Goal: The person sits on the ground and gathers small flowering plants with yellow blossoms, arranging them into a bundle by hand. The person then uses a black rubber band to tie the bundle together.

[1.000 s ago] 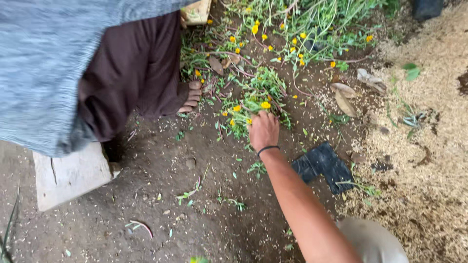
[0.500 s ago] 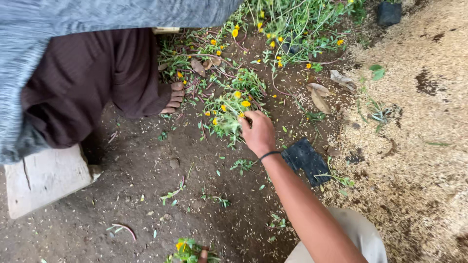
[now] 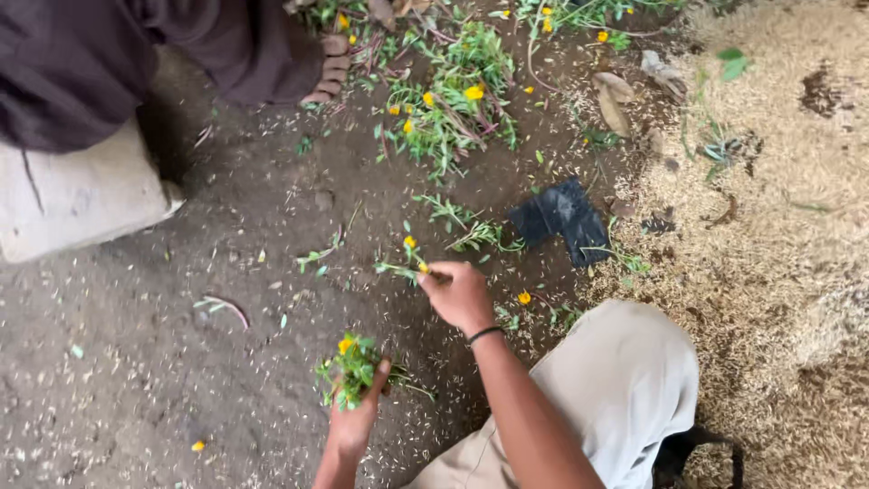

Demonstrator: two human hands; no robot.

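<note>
My right hand (image 3: 460, 295) pinches a thin green stem with small yellow flowers (image 3: 405, 263) just above the dirt ground; a dark band circles that wrist. My left hand (image 3: 355, 418), lower in the head view, grips a small bunch of green stems with a yellow flower (image 3: 348, 367). A loose pile of the same flowering stems (image 3: 453, 104) lies on the ground farther ahead, apart from both hands.
Another person's bare foot (image 3: 328, 65) and dark trouser leg (image 3: 90, 63) sit at the top left beside a pale flat block (image 3: 72, 199). A black scrap (image 3: 561, 217) lies right of my right hand. Pale husks (image 3: 778, 208) cover the ground at right. My beige trouser knee (image 3: 615, 380) is below.
My right hand has pulled back from the flower pile toward me with a stem in it. The view has tilted down, and my left hand with its bunch has come into sight.
</note>
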